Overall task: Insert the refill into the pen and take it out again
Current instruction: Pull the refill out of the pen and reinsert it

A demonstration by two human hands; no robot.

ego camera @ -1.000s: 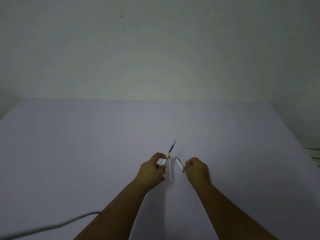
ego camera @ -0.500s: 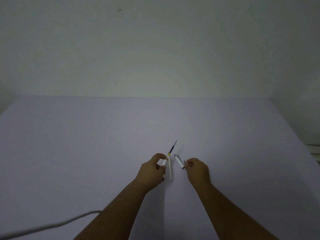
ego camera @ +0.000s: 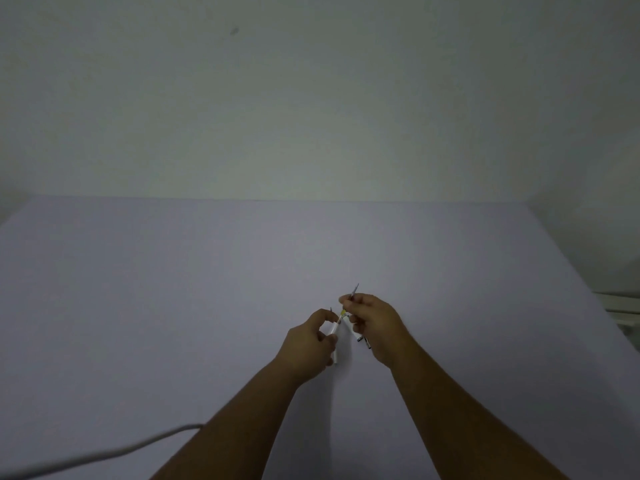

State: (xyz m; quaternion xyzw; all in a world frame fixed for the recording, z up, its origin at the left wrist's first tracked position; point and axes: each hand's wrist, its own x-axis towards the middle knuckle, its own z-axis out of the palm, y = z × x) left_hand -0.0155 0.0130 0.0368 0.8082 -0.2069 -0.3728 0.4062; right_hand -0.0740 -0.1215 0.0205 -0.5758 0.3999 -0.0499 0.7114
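Note:
My left hand (ego camera: 310, 342) is closed around the white pen barrel (ego camera: 334, 331), which points up and slightly right above the table. The thin refill (ego camera: 355, 291) sticks out of the barrel's upper end, with a yellow band (ego camera: 343, 312) near where it leaves the barrel. My right hand (ego camera: 375, 323) pinches the refill's dark upper part between thumb and forefinger; only the tip shows beyond the fingers. A short white pen piece (ego camera: 361, 338) with a dark end is tucked under the lower fingers of the right hand. How deep the refill sits is hidden.
A pale lilac table (ego camera: 207, 289) spreads on all sides, with a plain wall (ego camera: 311, 98) behind it. A white cable (ego camera: 114, 452) runs across the near left corner. Something white (ego camera: 623, 306) lies past the table's right edge.
My right hand has moved left and up from beside the barrel and closed on the refill, carrying the short pen piece along. My left hand keeps hold of the barrel.

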